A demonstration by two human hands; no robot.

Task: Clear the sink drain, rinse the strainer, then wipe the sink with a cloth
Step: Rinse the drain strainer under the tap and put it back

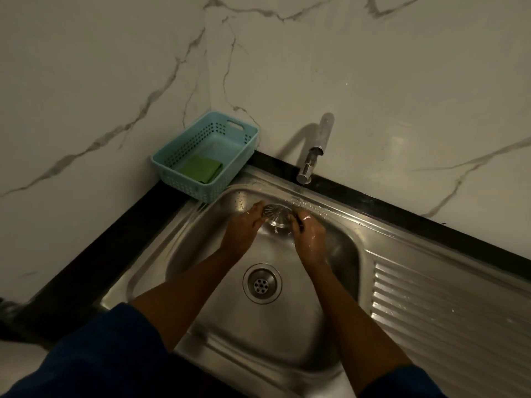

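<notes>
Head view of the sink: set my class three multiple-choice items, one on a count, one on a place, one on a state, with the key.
1. Hands holding the strainer: A none; B one; C two.
2. The green cloth lies: A on the strainer; B in the blue basket; C on the floor.
3. The drain is: A uncovered; B fitted with the strainer; C under the cloth.
Key: 1 C, the left hand and right hand hold its opposite edges. 2 B, it lies on the basket's bottom. 3 A, its holes show bare in the sink.
</notes>
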